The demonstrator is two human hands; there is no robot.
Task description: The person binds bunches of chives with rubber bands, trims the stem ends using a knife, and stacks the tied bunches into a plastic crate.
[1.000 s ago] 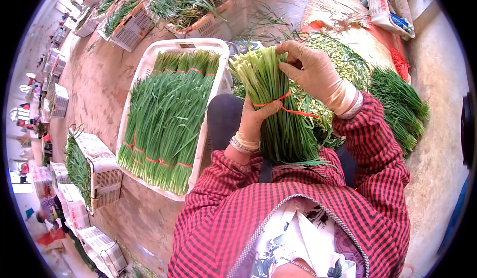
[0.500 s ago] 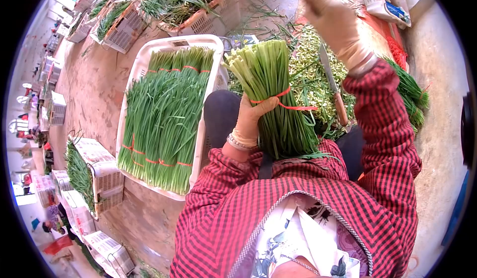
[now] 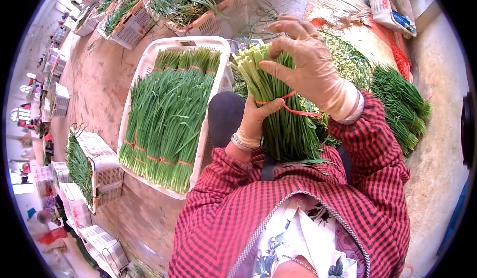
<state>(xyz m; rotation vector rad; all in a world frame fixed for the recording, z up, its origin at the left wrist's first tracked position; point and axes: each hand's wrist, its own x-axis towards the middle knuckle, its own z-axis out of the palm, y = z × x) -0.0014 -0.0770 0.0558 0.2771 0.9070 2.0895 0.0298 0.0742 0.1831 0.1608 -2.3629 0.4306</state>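
Observation:
In my gloved left hand [image 3: 254,121] is a thick bundle of green stalks [image 3: 285,134], gripped at a red tie, its pale cut ends pointing up and its dark leaves hanging over my lap. Beside the pale ends, my gloved right hand [image 3: 310,62] has its fingers spread and curved, with nothing visible held between them. The loose end of the red tie [image 3: 305,113] sticks out to the right. Left of my knee stands a white crate [image 3: 198,171] with rows of banded green bundles [image 3: 166,111].
Behind my right hand lie scattered trimmings [image 3: 348,59]. More green bundles [image 3: 397,104] rest on the floor at the right, near red netting [image 3: 400,62]. Crates of leaves [image 3: 213,24] stand at the back, others [image 3: 107,178] at the left.
My right hand, raised up and away to the right half a second ago, is back at the bundle's pale ends. It now covers the place where a knife lay visible. My left hand keeps its hold.

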